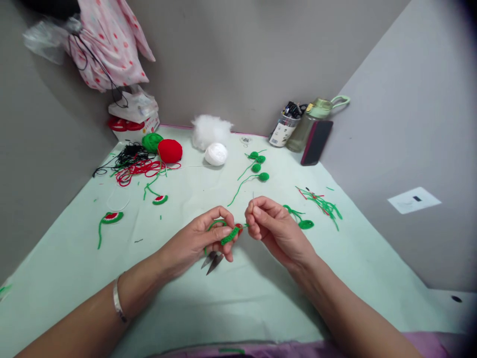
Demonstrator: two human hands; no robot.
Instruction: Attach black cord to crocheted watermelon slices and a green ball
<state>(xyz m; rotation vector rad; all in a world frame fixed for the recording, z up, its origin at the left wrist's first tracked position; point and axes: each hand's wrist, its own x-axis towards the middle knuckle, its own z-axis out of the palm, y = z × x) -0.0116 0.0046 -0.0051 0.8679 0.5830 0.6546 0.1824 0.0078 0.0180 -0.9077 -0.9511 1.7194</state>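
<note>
Green ribbed crochet [228, 236] sat pinched in the left hand [199, 234], one slim needle [253, 195] in the right hand [275, 224], mid-frame.

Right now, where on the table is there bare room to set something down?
Bare: between left forearm and right forearm, nearer than the scissors; also right of the right forearm, nearer than the yarn scraps. Crowded: back left, with yarn balls and tangled yarn.
</note>
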